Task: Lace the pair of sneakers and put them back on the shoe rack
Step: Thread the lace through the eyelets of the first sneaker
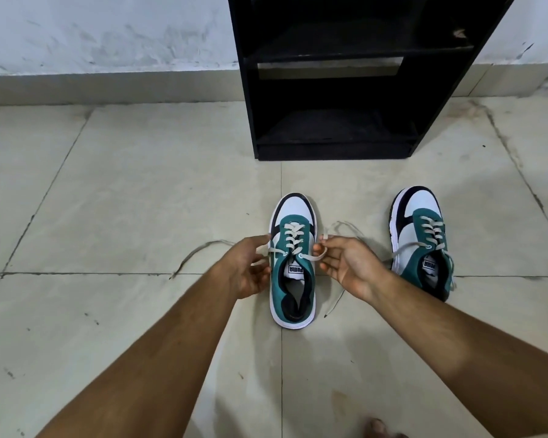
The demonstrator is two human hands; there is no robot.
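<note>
A teal, white and black sneaker (293,263) stands on the tiled floor in the middle, toe pointing away from me, its cream lace crossed through the eyelets. My left hand (246,268) pinches the lace's left end (261,249) beside the shoe. My right hand (348,267) pinches the right end (317,256) on the other side. Loose lace tails trail over the floor on both sides. The second sneaker (423,241) sits to the right, laced, with its lace ends lying loose. The black shoe rack (332,74) stands against the wall straight ahead, its shelves bare.
Beige floor tiles (124,200) with dark grout lines spread all around. A scuffed white wall (108,33) with a skirting runs behind the rack. The tip of a bare foot (378,428) shows at the bottom edge.
</note>
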